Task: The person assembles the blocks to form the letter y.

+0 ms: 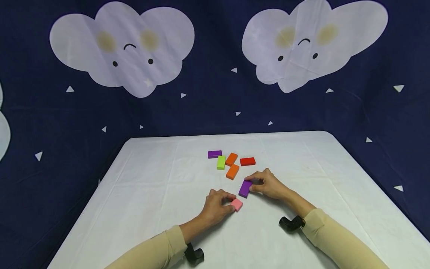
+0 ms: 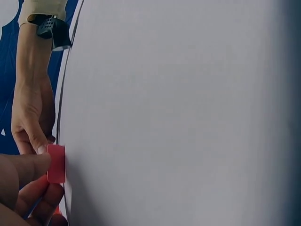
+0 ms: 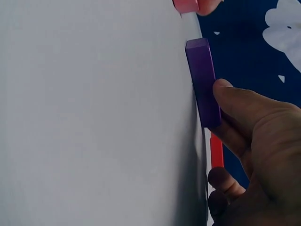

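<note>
Thumb and fingers of my left hand [image 1: 215, 206] pinch a pink block [image 1: 237, 204] close to the tabletop; the left wrist view shows the pink block [image 2: 56, 163] at the fingertips. Just up and to the right, my right hand [image 1: 267, 185] grips a purple block [image 1: 245, 188] by its right side and far end. In the right wrist view the thumb presses the long purple block [image 3: 203, 82], and part of the pink block [image 3: 186, 5] shows at the top edge. The two held blocks are close together with a small gap.
Beyond the hands lie several loose blocks: a purple one [image 1: 215, 154], a lime green one [image 1: 221, 163], two orange ones, the nearer orange block [image 1: 232, 172] and the farther orange block [image 1: 231, 159], and a red block [image 1: 247, 161]. They rest on a white-covered table [image 1: 151, 209].
</note>
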Motion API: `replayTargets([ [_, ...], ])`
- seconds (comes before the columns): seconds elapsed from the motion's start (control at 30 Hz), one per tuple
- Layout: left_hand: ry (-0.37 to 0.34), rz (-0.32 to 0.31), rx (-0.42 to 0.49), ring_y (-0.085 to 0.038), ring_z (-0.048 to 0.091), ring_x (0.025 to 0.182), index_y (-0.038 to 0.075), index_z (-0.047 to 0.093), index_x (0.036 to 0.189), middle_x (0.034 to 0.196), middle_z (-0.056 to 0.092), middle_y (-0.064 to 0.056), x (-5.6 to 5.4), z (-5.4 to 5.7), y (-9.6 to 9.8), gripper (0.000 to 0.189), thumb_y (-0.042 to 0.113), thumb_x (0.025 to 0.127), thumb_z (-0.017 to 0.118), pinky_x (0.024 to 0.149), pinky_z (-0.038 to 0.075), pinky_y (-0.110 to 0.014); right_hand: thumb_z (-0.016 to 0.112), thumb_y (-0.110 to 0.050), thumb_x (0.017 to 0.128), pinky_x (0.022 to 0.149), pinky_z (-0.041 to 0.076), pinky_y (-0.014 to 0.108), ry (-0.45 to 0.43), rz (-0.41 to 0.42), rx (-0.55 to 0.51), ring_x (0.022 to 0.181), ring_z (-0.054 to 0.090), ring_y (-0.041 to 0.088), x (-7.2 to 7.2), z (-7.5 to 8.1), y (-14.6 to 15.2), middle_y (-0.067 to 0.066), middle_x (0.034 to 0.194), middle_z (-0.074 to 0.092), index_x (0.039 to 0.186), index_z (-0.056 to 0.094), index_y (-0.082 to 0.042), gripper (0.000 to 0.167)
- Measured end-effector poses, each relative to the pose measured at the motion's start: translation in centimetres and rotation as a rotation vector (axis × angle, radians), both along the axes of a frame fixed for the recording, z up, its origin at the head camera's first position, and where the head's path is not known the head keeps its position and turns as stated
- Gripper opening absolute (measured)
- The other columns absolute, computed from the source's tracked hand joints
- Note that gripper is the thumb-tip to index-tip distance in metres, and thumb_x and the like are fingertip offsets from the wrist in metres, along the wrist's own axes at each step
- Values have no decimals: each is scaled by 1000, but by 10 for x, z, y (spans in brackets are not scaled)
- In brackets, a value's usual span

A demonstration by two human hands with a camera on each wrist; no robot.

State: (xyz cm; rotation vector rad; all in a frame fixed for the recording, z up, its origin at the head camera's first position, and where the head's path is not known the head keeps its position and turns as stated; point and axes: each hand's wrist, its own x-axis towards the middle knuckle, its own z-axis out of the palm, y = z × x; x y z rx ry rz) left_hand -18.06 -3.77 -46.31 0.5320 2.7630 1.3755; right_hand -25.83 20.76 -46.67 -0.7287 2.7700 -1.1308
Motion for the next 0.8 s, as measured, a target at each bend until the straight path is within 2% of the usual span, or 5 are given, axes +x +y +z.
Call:
replayTargets([
  [0.1,33,22,2,-11,42,85,12,73,100,95,69,-4,2,-2,2,26,11,74,74,75,28,-27,76,-24,77,70,30,30,-14,-9,2,86,37,20,2,1,-3,3,94,55,111,70,-25,35],
  [0.3,49,79,-19,-11,43,84,12,73,99,95,70,-2,5,-1,7,24,12,74,74,75,30,-28,76,-25,76,70,30,29,-4,-20,-1,86,38,19,6,-1,-6,1,93,58,110,70,-26,34],
  [0.8,121,139,-58,-13,47,81,13,74,95,88,70,-1,5,-3,13,23,16,73,75,72,30,-27,77,-28,76,71,28,29,15,-2,-14,85,37,18,11,-1,-7,0,93,59,109,70,-26,34],
])
